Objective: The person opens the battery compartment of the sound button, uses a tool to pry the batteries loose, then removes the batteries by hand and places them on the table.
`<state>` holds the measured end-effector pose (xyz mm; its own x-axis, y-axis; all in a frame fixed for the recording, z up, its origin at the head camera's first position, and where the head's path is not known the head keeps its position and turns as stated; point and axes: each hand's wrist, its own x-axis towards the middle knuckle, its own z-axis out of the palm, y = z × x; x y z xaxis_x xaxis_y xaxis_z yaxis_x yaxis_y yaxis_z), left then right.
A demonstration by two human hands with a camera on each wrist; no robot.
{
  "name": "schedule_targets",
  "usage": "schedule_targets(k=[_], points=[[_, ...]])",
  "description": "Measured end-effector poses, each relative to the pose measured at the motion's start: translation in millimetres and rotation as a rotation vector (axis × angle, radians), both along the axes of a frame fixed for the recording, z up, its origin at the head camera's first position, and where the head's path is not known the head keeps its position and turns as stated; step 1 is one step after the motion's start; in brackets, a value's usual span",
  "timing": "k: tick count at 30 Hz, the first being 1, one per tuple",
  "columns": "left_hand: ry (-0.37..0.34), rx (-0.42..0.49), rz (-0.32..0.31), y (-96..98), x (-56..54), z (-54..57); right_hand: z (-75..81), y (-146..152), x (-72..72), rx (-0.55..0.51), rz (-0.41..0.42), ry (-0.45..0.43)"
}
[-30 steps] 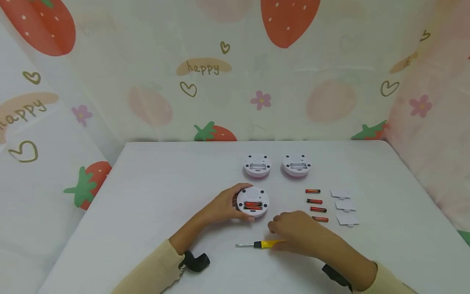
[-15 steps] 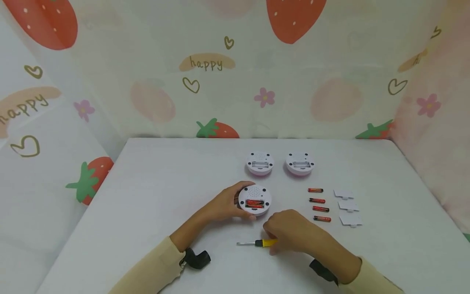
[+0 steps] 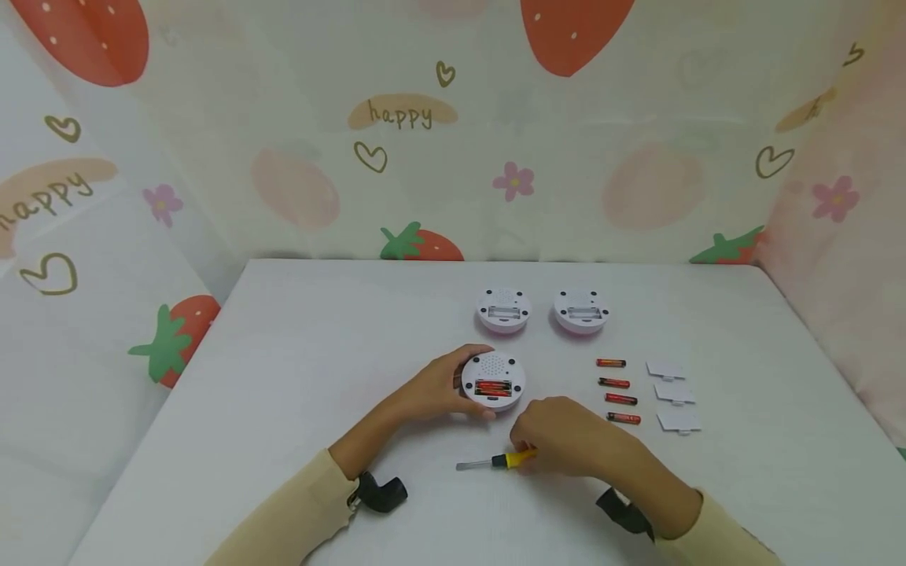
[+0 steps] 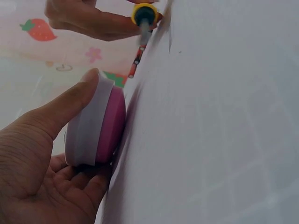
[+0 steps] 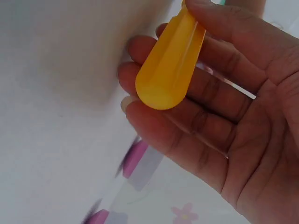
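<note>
My left hand [image 3: 439,387] grips the side of a round battery-powered device [image 3: 493,380], thumb toward me. It has a white underside facing up and a pink lower part [image 4: 112,123], seen in the left wrist view. Red batteries [image 3: 493,387] lie in its uncovered compartment. Just right of it and nearer me, my right hand [image 3: 573,440] pinches the yellow handle [image 5: 168,65] of a screwdriver [image 3: 499,461] between thumb and fingers. Its metal blade points left, low over the white table.
Two similar devices [image 3: 503,311] stand upside down at the back, their battery compartments uncovered and without batteries. Several loose red batteries [image 3: 621,399] lie in a column at the right, beside three white battery covers [image 3: 678,422]. A strawberry-print curtain [image 3: 425,181] encloses the table.
My right hand has moved slightly left and closed its fingers on the screwdriver handle, which is now tilted a little. The left hand keeps its grip on the device. The head view has shifted slightly.
</note>
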<state>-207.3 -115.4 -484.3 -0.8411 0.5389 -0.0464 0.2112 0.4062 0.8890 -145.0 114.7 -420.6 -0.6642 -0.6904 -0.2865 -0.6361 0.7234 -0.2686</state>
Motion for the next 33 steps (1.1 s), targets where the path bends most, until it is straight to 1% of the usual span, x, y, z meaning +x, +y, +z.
schedule_targets(k=[4,6,11,16,21,26,29,33], points=[[0.01,-0.013,0.0,0.4,0.8,0.2,9.4,5,0.3,-0.047,-0.035,-0.012],[0.012,-0.021,0.001,1.4,1.5,-0.6,13.8,10,-0.3,-0.079,-0.039,0.007],[0.001,-0.017,0.007,2.8,3.3,-0.7,25.4,22,-4.9,-0.147,-0.033,0.093],[-0.006,-0.001,0.005,1.8,2.1,0.7,36.4,34,-9.6,-0.196,-0.104,0.155],[0.001,0.007,0.015,0.5,-1.2,4.5,47.0,41,-14.5,-0.255,-0.155,0.255],[-0.007,0.023,-0.009,1.5,-2.8,4.7,48.7,46,-17.5,-0.31,-0.204,0.347],[-0.01,0.024,-0.015,2.1,-2.3,3.0,47.0,49,-19.3,-0.344,-0.197,0.382],[-0.016,0.017,-0.008,2.4,-1.3,0.6,44.0,51,-21.6,-0.376,-0.186,0.392]])
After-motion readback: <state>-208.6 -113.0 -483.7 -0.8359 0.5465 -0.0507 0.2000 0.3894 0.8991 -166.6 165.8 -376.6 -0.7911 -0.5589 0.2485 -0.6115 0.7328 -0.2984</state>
